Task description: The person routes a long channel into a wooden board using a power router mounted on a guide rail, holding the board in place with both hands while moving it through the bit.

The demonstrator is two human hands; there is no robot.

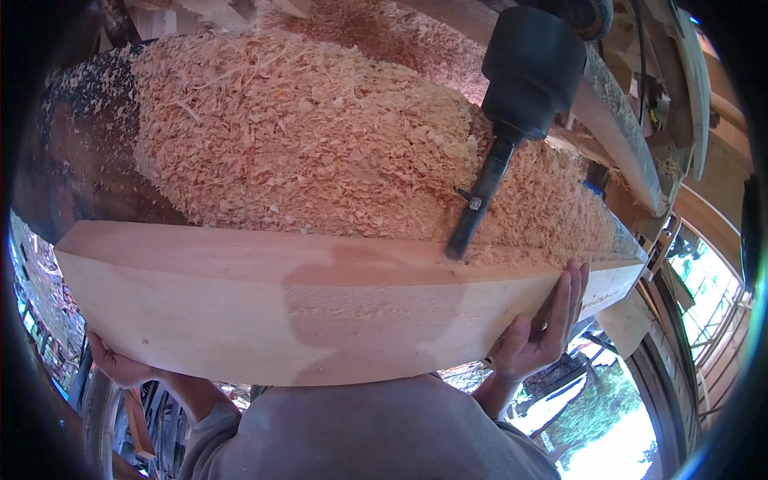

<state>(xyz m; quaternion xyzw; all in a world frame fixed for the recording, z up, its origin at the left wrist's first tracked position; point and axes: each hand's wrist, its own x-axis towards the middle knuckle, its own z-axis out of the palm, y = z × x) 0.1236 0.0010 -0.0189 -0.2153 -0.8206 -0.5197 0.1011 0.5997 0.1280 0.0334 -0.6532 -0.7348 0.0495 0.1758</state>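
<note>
A long, thick pale wooden board (pixel 240 312) lies across the front of the view, its near side close to my torso. My left hand (pixel 120 364) grips the board's lower left edge, partly hidden beneath it. Toward the right end, my right hand (pixel 548 328) holds the near side, thumb and fingers pressed on the wood. A dark machine spindle (pixel 488 184) slants down from the upper right. Its narrow tip meets the board's top face, right of the middle; whether it turns I cannot tell.
A deep heap of wood shavings (pixel 312 136) covers the dark worktable (pixel 104 176) behind the board. Wooden beams (pixel 624 128) stand at the upper right. Several wood pieces (pixel 140 424) lie low on the left, and planks (pixel 664 384) lean at the right.
</note>
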